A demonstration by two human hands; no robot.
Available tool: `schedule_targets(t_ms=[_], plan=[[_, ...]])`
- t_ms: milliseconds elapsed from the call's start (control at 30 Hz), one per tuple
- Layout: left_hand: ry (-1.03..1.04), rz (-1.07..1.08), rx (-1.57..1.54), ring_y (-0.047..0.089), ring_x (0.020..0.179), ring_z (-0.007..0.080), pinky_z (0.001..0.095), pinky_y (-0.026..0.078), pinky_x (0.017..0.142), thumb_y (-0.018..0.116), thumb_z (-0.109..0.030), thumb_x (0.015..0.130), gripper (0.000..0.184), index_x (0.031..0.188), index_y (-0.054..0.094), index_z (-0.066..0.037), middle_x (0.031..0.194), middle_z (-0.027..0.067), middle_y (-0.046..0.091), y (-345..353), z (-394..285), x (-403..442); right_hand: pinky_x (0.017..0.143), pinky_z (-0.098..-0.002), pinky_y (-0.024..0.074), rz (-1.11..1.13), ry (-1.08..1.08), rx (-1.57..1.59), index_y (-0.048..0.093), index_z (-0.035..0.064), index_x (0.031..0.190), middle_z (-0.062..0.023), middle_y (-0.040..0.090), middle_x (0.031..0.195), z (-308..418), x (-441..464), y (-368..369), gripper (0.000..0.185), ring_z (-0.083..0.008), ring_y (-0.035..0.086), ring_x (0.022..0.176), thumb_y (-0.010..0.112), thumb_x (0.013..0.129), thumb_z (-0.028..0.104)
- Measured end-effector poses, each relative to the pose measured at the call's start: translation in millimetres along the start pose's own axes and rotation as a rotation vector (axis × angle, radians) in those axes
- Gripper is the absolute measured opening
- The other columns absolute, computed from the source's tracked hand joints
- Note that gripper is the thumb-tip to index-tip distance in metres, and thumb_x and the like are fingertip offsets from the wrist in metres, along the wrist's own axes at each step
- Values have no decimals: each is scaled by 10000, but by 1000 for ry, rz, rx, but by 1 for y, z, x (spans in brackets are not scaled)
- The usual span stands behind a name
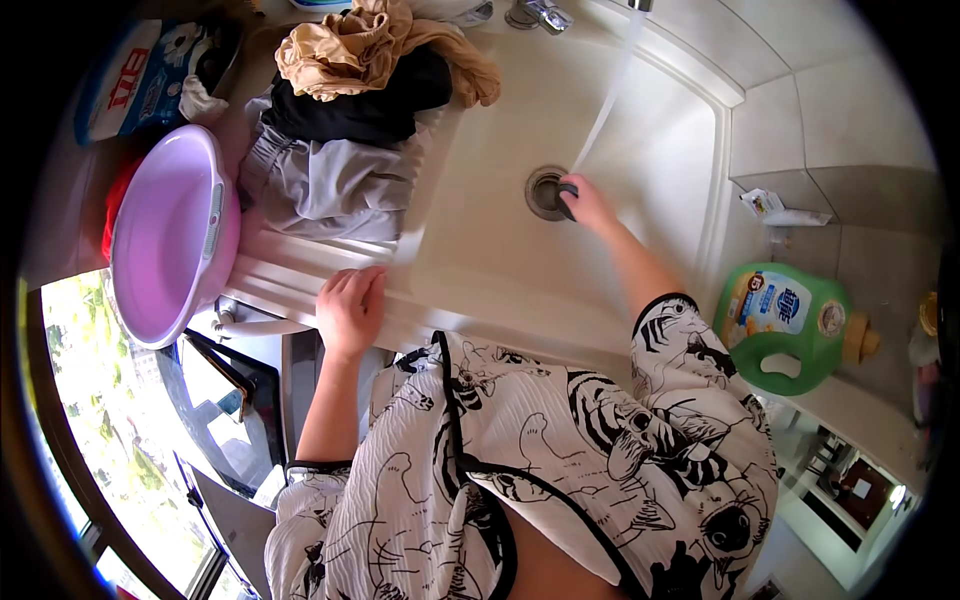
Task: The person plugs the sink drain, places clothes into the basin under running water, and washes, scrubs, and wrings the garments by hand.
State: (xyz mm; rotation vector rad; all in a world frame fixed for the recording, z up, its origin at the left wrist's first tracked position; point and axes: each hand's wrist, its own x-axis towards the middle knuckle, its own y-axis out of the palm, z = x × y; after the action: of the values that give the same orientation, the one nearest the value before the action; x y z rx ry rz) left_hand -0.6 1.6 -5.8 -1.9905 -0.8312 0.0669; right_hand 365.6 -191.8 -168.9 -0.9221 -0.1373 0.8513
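In the white sink [480,230], my right hand [590,203] is closed on a small dark round stopper [568,200] at the right edge of the metal drain [545,193]. A stream of water [612,95] runs from the spout at the top down beside that hand. My left hand [350,308] rests at the sink's front edge with its fingers curled together; whether anything is in them is hidden. Beyond it, a grey garment [340,185], a black one [350,105] and a tan one [345,50] are piled on the ribbed washboard area.
A purple basin [170,235] stands at the left, with a blue detergent bag [140,80] behind it. On the right ledge are a green detergent bottle [785,325] and a white tube [795,215]. The faucet handle [540,15] is at the back wall.
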Motion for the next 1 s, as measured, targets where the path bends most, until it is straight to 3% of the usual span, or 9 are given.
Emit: schedule_targets(t_ms=[167,233,267,400,500,567,667,900,1000], plan=[[-2,-4,7,614,724,288,383,480,667,623,-67,769,65,831,637,-56,750,89,647,-1,-2,2,846,-389,470,28,-169,-184,576,129,1078,-85,623,1072,35,-18,22,248,-328,562,1021,567,831,114],[-16,7,21,613,721,287,382,480,667,624,-66,769,65,831,638,-54,747,91,646,-1,-2,2,870,-375,471,-64,-404,-223,582,140,1073,-60,621,1096,19,-19,42,271,-294,554,1066,553,812,74],[-14,7,21,613,721,287,382,480,667,624,-66,769,65,831,638,-54,747,91,646,-1,-2,2,911,-385,459,4,-425,-286,567,148,1111,-64,553,1227,17,-21,45,330,-273,487,1176,544,795,55],[-8,4,18,613,719,285,380,481,663,624,-64,766,75,838,642,-53,740,93,644,1,-1,2,976,-396,418,4,-224,-313,539,147,1172,-86,441,1350,1,-33,63,397,-288,386,1272,535,791,36],[-3,10,17,614,719,285,381,481,661,625,-62,764,81,842,644,-53,739,93,643,2,-1,3,1047,-466,324,1,-380,-418,452,137,1286,-137,320,1424,1,-38,62,526,-352,278,1325,559,776,67],[-2,16,20,614,719,285,381,481,660,626,-62,763,83,844,644,-54,739,93,643,1,-2,3,1080,-520,226,65,-210,-540,322,158,1392,-111,198,1489,9,-46,62,638,-337,160,1377,567,803,184],[1,27,28,614,720,286,380,482,658,627,-60,760,84,842,644,-54,742,94,644,-1,-2,4,1086,-547,161,133,-128,-550,222,172,1437,-91,76,1524,10,-42,66,711,-325,87,1395,561,827,308],[-34,57,12,613,737,293,370,484,678,615,-50,763,91,845,654,-44,765,102,650,-3,-3,6,1082,-540,169,149,-2,-542,206,192,1446,-73,73,1526,17,-11,67,689,-399,89,1376,485,873,452],[-45,57,13,616,743,290,366,486,681,614,-48,759,93,843,654,-45,774,100,655,-3,-3,6,1116,-491,76,265,101,-546,156,215,1461,-36,15,1536,25,-11,62,679,-384,35,1387,387,897,514]])
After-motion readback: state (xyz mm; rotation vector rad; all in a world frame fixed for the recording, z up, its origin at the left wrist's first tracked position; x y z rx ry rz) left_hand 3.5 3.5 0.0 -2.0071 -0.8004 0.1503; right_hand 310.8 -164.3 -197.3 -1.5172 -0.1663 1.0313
